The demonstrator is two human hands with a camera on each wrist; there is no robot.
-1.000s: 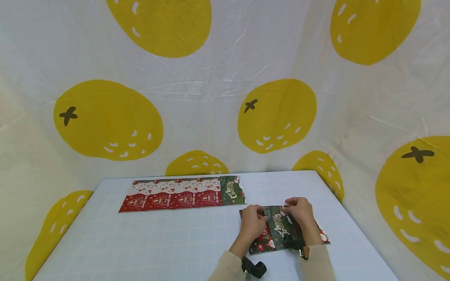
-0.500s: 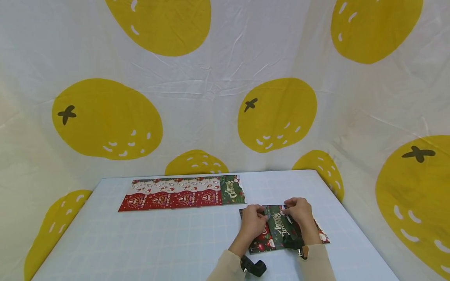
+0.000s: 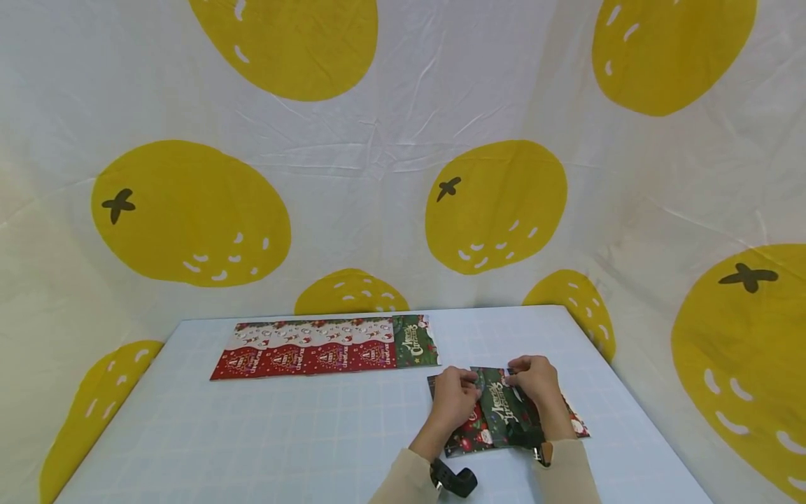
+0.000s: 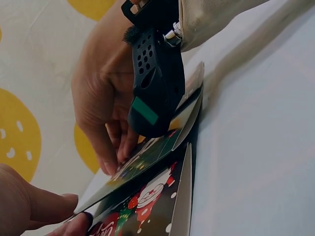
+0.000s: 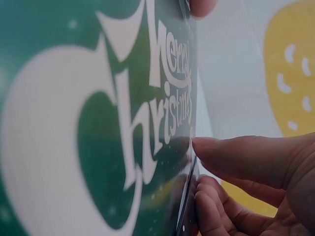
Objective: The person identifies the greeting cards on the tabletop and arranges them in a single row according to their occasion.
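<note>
A green "Merry Christmas" card (image 3: 501, 407) is held by both hands above other Christmas cards at the table's right. My left hand (image 3: 452, 397) pinches its upper left edge; the left wrist view shows thumb and finger of that left hand (image 4: 32, 209) closed on the edge. My right hand (image 3: 537, 378) grips the upper right edge, with the thumb (image 5: 231, 155) on the printed face and fingers behind in the right wrist view. A dark red card with a Santa print (image 3: 469, 435) lies under the left side. Another card's corner (image 3: 576, 423) shows at right, mostly hidden.
Along the back of the pale table (image 3: 252, 434) lies a row of several red-and-white Christmas cards (image 3: 327, 348), with a green Christmas card (image 3: 415, 341) at its right end. A white curtain with yellow fruit prints (image 3: 371, 210) hangs behind the table.
Both hands keep their hold at the card's upper edges and have hardly moved. The head view shifts very slightly.
</note>
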